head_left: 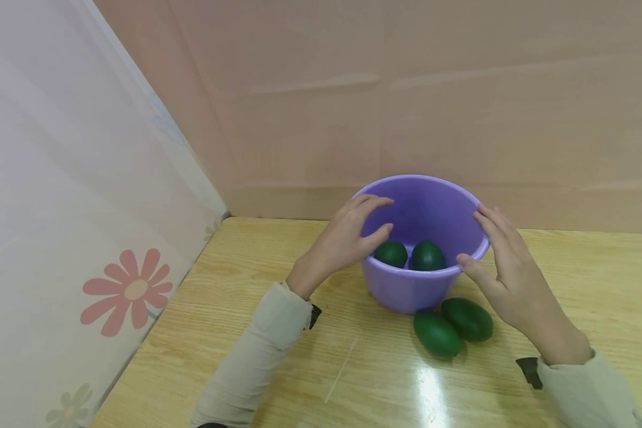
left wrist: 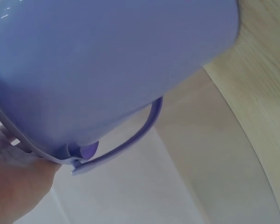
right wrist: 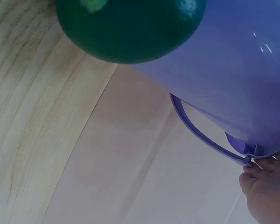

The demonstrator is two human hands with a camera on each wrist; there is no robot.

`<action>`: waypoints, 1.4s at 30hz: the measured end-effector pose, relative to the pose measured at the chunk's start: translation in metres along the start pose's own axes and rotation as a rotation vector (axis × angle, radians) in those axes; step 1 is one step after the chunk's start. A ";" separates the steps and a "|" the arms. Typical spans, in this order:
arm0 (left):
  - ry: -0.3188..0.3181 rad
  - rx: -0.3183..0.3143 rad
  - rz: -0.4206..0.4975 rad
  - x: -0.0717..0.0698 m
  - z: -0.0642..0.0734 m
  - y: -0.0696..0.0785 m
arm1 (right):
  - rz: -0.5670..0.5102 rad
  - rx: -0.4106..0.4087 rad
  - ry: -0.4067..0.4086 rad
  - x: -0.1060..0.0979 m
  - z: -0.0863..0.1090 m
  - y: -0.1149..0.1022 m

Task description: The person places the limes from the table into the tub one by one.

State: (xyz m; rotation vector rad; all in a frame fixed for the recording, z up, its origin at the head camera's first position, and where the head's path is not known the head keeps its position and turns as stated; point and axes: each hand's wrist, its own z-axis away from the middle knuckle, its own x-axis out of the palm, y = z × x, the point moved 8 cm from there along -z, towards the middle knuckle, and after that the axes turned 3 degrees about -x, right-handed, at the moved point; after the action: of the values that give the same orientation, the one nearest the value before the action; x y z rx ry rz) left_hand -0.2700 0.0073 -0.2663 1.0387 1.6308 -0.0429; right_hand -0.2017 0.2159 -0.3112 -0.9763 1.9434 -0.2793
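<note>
A purple bucket (head_left: 406,288) stands on the wooden table, holding two smooth dark green oval fruits, one on the left (head_left: 391,254) and another on the right (head_left: 428,256). Outside, by its front base, lie two more such fruits, a nearer one (head_left: 437,334) and a farther one (head_left: 468,320). My left hand (head_left: 348,233) rests at the left rim, its thumb and fingers spread over the opening. Fingertips of my right hand (head_left: 510,273) touch the right rim, with the thumb apart from them. The bucket's handle (left wrist: 130,140) hangs down behind it.
Behind the wooden table (head_left: 235,309) rises a plain brownish sheet (head_left: 299,119). A pale sheet with flower prints (head_left: 48,178) borders the left side. Both wrists wear black straps under light sleeves.
</note>
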 end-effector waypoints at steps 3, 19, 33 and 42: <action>0.000 -0.003 0.002 0.000 0.002 -0.003 | -0.001 0.002 -0.002 0.000 0.000 0.000; -0.032 -0.030 -0.059 0.007 0.015 -0.018 | -0.006 -0.011 0.011 -0.001 0.001 0.001; -0.020 -0.100 -0.090 0.014 0.022 -0.031 | -0.004 0.001 0.007 -0.002 0.000 0.003; 0.027 -0.155 0.021 0.015 0.027 -0.038 | -0.002 -0.012 0.014 -0.001 0.001 0.003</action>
State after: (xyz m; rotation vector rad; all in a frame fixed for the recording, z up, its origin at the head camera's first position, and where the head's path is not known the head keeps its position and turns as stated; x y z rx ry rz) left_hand -0.2726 -0.0215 -0.3060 0.9412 1.6198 0.1101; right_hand -0.2020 0.2184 -0.3126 -0.9865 1.9593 -0.2765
